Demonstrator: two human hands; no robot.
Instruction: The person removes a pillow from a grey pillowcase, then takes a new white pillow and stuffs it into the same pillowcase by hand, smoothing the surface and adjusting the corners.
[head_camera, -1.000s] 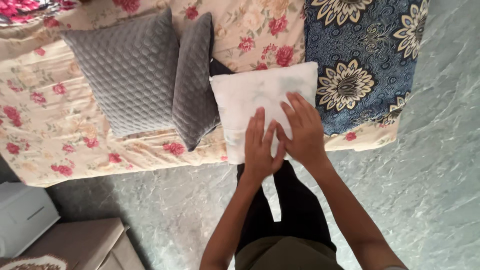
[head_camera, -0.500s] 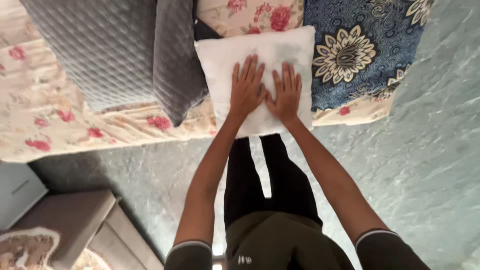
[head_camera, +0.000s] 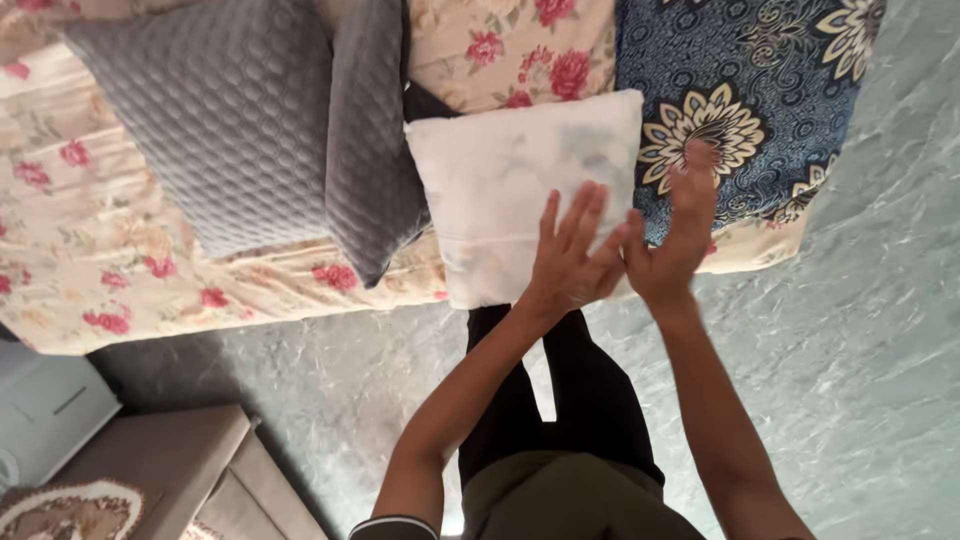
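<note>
While a bed (head_camera: 150, 290) spread with a cream sheet of red flowers fills the upper part of the view, a white pillow (head_camera: 500, 190) is seen lying at its near edge, with its lower end hanging past the mattress over the grey-green marbled floor (head_camera: 850, 350). To the right of the pillow a blue cloth with large pale flowers (head_camera: 740, 70) is laid over the corner of the bed; to the left two grey quilted cushions (head_camera: 230, 130) are propped, the narrower one (head_camera: 375, 160) touching the pillow's left side. A pale box (head_camera: 45, 420) and a tan case (head_camera: 170, 470) are glimpsed on the floor at lower left.

The left hand (head_camera: 570, 255) is held open with fingers spread, laid against the pillow's lower right part. The right hand (head_camera: 680, 230) is also open and flat, fingers together, raised just beside the pillow's right edge over the blue cloth; whether it touches the cloth cannot be told. Nothing is gripped by either hand.

Because the pillow is overhanging the edge and is only pressed, not held, it could be tipped off onto the floor by a push or a pat that lands low on it. A sideways sweep could also drag the blue cloth out of place, or nudge the leaning narrow cushion over.
</note>
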